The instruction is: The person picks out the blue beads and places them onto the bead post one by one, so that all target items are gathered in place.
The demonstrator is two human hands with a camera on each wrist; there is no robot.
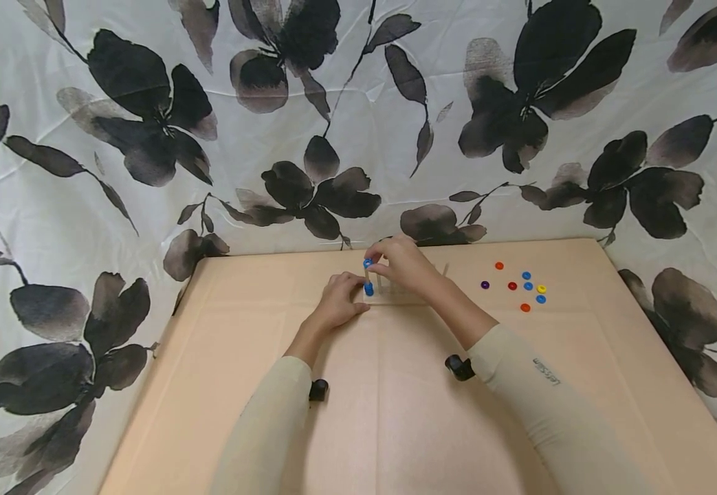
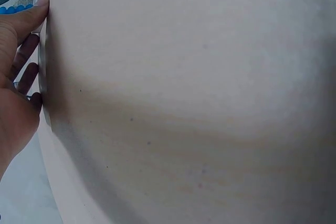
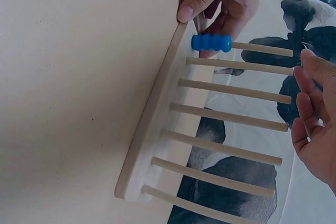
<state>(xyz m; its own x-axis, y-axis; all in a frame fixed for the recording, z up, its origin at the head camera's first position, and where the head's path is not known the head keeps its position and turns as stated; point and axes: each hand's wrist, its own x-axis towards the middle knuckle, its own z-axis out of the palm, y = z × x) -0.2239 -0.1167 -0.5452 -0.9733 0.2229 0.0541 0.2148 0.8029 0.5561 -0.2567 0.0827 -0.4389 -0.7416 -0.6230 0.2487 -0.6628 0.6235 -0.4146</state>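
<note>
A wooden peg board (image 3: 157,111) stands near the table's far edge with several upright pegs in a row. My left hand (image 1: 338,300) grips its left end, thumb on the front edge and fingers behind. A stack of blue beads (image 3: 211,43) sits at the base of the leftmost peg, right beside that hand. At the top of the same peg, my right hand (image 1: 403,262) pinches a blue bead (image 1: 367,262) between thumb and index finger. In the right wrist view this bead is hidden by the fingertips (image 3: 307,56). The other pegs carry no beads.
Loose beads lie right of the board: red-orange ones (image 1: 512,286), blue ones (image 1: 526,276), a yellow one (image 1: 541,289) and a dark purple one (image 1: 484,284). A floral cloth (image 1: 432,137) hangs directly behind the tan table (image 1: 407,412). Dark wrist cameras (image 1: 460,368) sit at both cuffs.
</note>
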